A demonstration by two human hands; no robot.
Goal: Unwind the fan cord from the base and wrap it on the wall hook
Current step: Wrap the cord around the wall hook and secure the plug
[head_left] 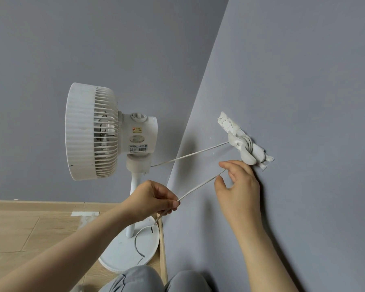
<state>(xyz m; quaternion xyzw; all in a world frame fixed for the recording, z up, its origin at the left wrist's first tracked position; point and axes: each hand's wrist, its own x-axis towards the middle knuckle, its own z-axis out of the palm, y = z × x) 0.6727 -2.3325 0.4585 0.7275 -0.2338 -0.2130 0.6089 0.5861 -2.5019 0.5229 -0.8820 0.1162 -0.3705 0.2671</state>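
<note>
Already the cord (200,186) was looped several times round the hook (243,144) on the right wall (303,81). One stretch ran left to the fan (93,131). Another slanted down to the left hand (154,199), which pinched it above the base (122,249). The right hand (240,186) sat just below the hook, fingers half curled about the cord; whether it gripped was unclear.

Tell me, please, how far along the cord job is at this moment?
Done: the cord looks off the base, and several turns sit on the wall hook. In hand: the left hand pinches the loose stretch, which runs up between thumb and fingers of the right hand, just below the hook. Left: winding on the free tail, whose end hangs near the base.
</note>
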